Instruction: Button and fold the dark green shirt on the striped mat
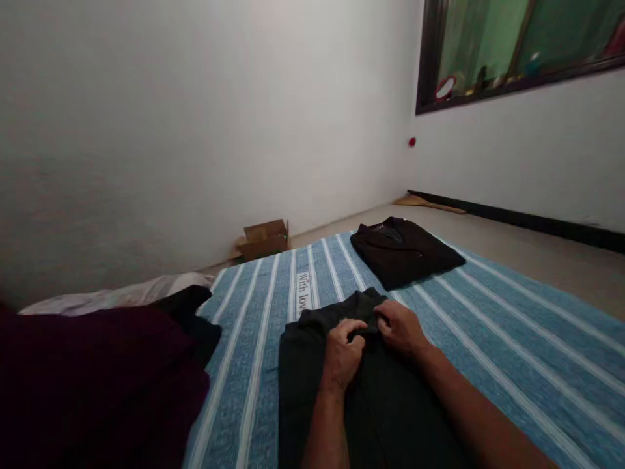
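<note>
A dark grey-green collared shirt (312,365) lies flat in front of me, its sides tucked in and its collar pointing away. My left hand (344,348) is at the collar, thumb and index finger pinched on the cloth. Just to the right, my right hand (398,326) has its fingers curled closed on the other side of the collar. The lower part of the shirt runs out of view under my forearms. Farther off lies a folded dark brown shirt (405,251), apart from both hands.
Beneath the shirts spreads a blue sheet with white stripes (254,326). Dark maroon and black clothes (107,384) are heaped at the left. A cardboard box (265,241) stands by the wall, and a broom (430,203) lies on the floor near the corner. A window (517,45) is at upper right.
</note>
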Motion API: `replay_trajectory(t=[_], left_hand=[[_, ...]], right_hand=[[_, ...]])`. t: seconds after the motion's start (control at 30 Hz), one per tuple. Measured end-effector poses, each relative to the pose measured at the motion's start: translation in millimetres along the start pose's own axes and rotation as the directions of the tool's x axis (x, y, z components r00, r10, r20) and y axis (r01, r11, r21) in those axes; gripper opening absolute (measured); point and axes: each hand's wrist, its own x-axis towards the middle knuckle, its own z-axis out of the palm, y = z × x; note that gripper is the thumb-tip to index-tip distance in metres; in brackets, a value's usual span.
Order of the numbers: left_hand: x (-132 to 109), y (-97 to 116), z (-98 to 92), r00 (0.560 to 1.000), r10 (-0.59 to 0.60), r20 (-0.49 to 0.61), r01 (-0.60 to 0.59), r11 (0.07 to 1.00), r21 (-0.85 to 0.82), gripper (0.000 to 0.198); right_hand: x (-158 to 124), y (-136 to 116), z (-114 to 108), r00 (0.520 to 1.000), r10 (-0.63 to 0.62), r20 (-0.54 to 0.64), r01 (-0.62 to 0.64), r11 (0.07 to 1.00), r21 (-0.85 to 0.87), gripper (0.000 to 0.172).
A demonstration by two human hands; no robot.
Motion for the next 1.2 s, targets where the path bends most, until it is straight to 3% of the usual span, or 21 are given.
replay_trajectory(t=[0.13,0.3,0.4,0.57,0.73,0.8,0.87,1.0,1.1,1.2], left_hand=[[-0.3,12.2,-2.6,0.999,-0.034,0.025,0.034,0.999,-0.029,0.018],[0.8,9.5,4.4,0.989,-0.110,-0.097,0.119,0.989,0.088,0.016],[1.8,5.7,7.6,0.989,-0.105,-0.105,0.116,0.988,0.102,0.007],[2.8,3.3,11.0,0.989,-0.071,-0.132,0.063,0.996,-0.064,0.028],[1.8,4.0,15.9,0.980,-0.115,-0.164,0.089,0.983,-0.158,0.042],[1.2,5.3,17.1,0.978,-0.141,-0.155,0.112,0.977,-0.181,0.046],[0.7,7.0,17.5,0.974,-0.167,-0.152,0.135,0.971,-0.198,0.048],[0.9,9.5,16.9,0.968,-0.200,-0.151,0.171,0.967,-0.188,0.049],[1.2,10.7,16.7,0.966,-0.208,-0.151,0.182,0.968,-0.174,0.049],[1.0,12.1,17.6,0.964,-0.213,-0.157,0.185,0.967,-0.174,0.048]], right_hand=[[0.3,-1.8,-4.2,1.000,-0.010,0.007,0.010,0.999,0.030,0.020],[1.2,-1.9,-10.7,0.998,-0.003,0.060,-0.001,0.998,0.064,0.011],[1.1,-0.3,-13.6,0.995,0.016,0.101,-0.023,0.997,0.072,0.023],[1.4,2.0,-16.2,0.991,0.040,0.130,-0.057,0.990,0.125,0.040],[21.1,-7.2,-32.7,0.949,0.137,0.284,-0.139,0.990,-0.016,0.041],[38.8,-16.2,-43.9,0.906,0.145,0.397,-0.104,0.987,-0.123,0.046],[60.3,-27.0,-53.0,0.833,0.107,0.542,0.003,0.980,-0.199,0.054],[100.8,-44.9,-53.7,0.592,0.125,0.796,0.103,0.968,-0.229,0.058],[118.2,-48.6,-42.8,0.424,0.192,0.885,0.097,0.962,-0.255,0.050],[125.0,-45.2,-33.6,0.339,0.233,0.911,0.080,0.958,-0.275,0.031]])
